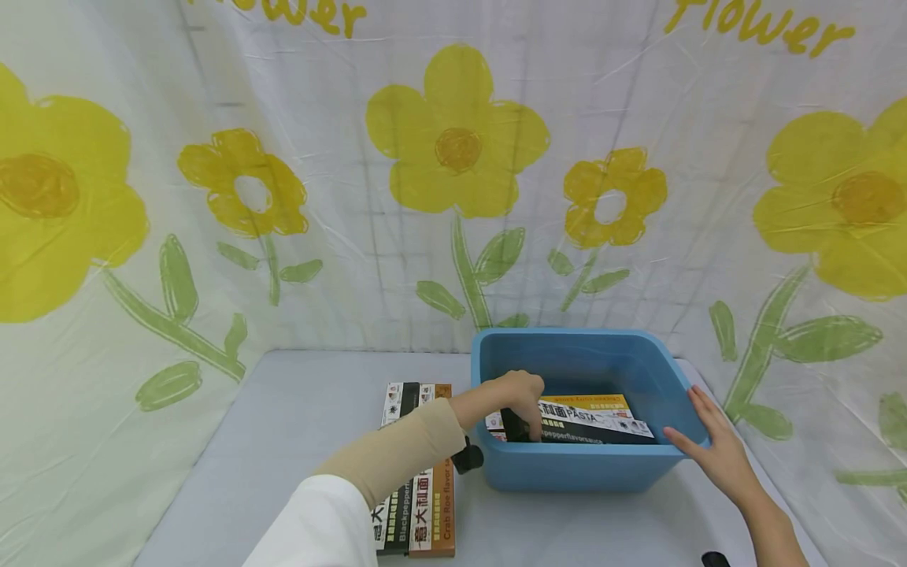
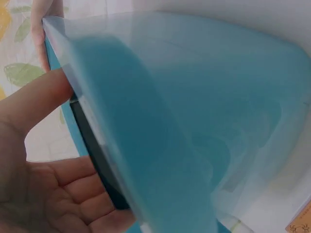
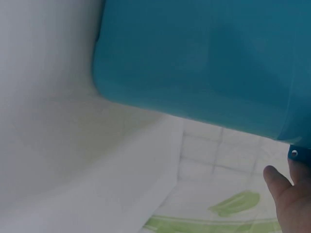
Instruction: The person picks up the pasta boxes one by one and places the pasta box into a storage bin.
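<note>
In the head view my left hand point(image 1: 523, 398) reaches over the near left side of a blue plastic bin point(image 1: 567, 468). It grips the left end of a black pasta box point(image 1: 602, 429) marked black pepper flavor. The left wrist view has the box's dark side point(image 2: 99, 155) between thumb and fingers, partly covered by the bin's wall. A yellow pasta box point(image 1: 591, 403) lies behind it inside the bin. My right hand point(image 1: 723, 449) holds the bin's right rim near the front corner, thumb over the edge and fingers along the outside.
Left of the bin, black-and-white pasta boxes point(image 1: 398, 516) and an orange crab roe one point(image 1: 442, 512) lie side by side on the white table point(image 1: 283, 441), partly behind my left forearm. A curtain point(image 1: 340, 299) printed with yellow flowers hangs behind the table.
</note>
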Motion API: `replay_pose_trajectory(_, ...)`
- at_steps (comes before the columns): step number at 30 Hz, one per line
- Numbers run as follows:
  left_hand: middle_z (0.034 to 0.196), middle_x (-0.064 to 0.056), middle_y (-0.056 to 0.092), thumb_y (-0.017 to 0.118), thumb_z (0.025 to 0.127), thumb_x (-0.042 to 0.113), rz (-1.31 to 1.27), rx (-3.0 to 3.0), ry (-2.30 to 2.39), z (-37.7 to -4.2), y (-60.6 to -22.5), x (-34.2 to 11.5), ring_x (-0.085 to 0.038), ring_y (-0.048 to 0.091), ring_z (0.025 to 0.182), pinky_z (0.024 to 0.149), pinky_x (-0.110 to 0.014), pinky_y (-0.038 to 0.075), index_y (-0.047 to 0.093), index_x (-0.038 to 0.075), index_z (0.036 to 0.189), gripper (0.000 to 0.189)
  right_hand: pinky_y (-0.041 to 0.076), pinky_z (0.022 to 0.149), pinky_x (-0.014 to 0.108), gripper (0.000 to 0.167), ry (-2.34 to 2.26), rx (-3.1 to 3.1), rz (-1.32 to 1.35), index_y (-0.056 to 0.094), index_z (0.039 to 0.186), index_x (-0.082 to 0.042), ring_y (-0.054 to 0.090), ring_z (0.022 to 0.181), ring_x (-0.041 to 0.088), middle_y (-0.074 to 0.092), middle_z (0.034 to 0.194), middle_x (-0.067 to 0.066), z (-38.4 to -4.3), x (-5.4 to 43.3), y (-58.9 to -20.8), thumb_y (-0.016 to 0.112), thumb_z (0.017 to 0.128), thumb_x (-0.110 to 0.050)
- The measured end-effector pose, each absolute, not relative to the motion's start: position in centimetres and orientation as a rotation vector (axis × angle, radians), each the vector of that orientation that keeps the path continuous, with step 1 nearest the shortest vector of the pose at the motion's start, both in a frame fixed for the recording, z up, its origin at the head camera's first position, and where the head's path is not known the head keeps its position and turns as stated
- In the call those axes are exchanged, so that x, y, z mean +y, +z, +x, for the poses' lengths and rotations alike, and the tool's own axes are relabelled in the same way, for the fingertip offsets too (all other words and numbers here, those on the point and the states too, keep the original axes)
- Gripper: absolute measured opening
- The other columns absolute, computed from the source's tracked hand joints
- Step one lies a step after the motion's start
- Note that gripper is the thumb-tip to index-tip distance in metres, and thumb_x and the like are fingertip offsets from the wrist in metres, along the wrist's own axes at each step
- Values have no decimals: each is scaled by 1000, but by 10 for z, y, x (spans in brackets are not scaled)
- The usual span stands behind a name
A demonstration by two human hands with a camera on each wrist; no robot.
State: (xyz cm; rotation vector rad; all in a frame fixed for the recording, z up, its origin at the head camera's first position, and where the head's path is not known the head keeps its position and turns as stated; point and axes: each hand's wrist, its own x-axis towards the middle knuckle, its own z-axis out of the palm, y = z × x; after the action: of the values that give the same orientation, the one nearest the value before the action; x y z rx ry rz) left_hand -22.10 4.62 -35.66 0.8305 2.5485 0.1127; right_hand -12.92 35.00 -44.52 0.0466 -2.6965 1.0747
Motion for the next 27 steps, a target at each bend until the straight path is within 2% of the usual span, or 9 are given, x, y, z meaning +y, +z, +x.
replay_pose_trajectory(3, 80, 2, 56, 81, 77, 32, 825, 2520, 112, -222, -360, 45, -12, 48, 67, 58, -25, 41, 63, 11, 100, 36, 14, 96, 79, 85, 1079, -2699, 45, 15, 152, 4, 9, 138, 57, 9, 157, 29, -129, 350, -445, 63, 92, -32)
replay_pose_trajectory(6, 74, 1, 49, 76, 83, 37, 795, 2463, 148, -226, -365, 42, -11, 41, 61, 56, -25, 38, 63, 8, 97, 34, 14, 96, 80, 85, 1077, -2707, 37, 13, 153, 3, 7, 138, 57, 8, 157, 29, -130, 351, -446, 63, 93, -32)
replay_pose_trajectory(8, 78, 1, 54, 73, 86, 39, 780, 2445, 203, -229, -369, 39, -10, 44, 62, 60, -25, 42, 66, 7, 97, 34, 14, 95, 80, 85, 1074, -2710, 37, 13, 153, 3, 7, 138, 57, 7, 157, 29, -130, 351, -447, 62, 94, -33)
replay_pose_trajectory(11, 102, 0, 66, 71, 87, 40, 778, 2478, 289, -231, -370, 35, -13, 60, 83, 76, -27, 50, 68, 6, 113, 43, 15, 95, 79, 85, 1073, -2708, 32, 14, 153, 3, 9, 137, 58, 8, 157, 29, -130, 351, -446, 63, 93, -34)
replay_pose_trajectory(13, 123, -3, 65, 72, 86, 41, 802, 2528, 363, -230, -369, 31, -18, 62, 105, 87, -31, 51, 64, 8, 128, 53, 15, 95, 79, 85, 1080, -2705, 33, 14, 153, 3, 9, 137, 58, 9, 157, 29, -129, 350, -446, 63, 93, -34)
replay_pose_trajectory(15, 128, -4, 63, 73, 85, 39, 834, 2559, 473, -228, -366, 24, -20, 60, 113, 87, -30, 51, 60, 9, 133, 58, 15, 95, 79, 86, 1084, -2707, 31, 15, 153, 2, 9, 137, 58, 9, 157, 28, -129, 350, -445, 63, 93, -33)
replay_pose_trajectory(19, 122, -6, 66, 73, 87, 32, 966, 2520, 791, -215, -360, 5, -20, 63, 109, 83, -26, 52, 62, 9, 131, 51, 14, 95, 80, 86, 1091, -2727, 20, 11, 154, 1, 7, 138, 57, 6, 158, 28, -131, 351, -445, 62, 94, -33)
replay_pose_trajectory(24, 125, -4, 66, 69, 90, 28, 1119, 2587, 915, -180, -350, -26, -20, 62, 111, 88, -27, 51, 61, 9, 132, 47, 15, 94, 80, 86, 1100, -2740, 1, 9, 154, 0, 6, 137, 58, 4, 158, 28, -131, 352, -445, 61, 94, -33)
replay_pose_trajectory(27, 124, -3, 66, 70, 89, 28, 1198, 2760, 829, -154, -347, -48, -16, 67, 92, 79, -26, 53, 61, 10, 132, 47, 15, 94, 80, 86, 1099, -2735, 7, 10, 154, 0, 7, 137, 59, 5, 158, 29, -131, 352, -445, 61, 94, -33)
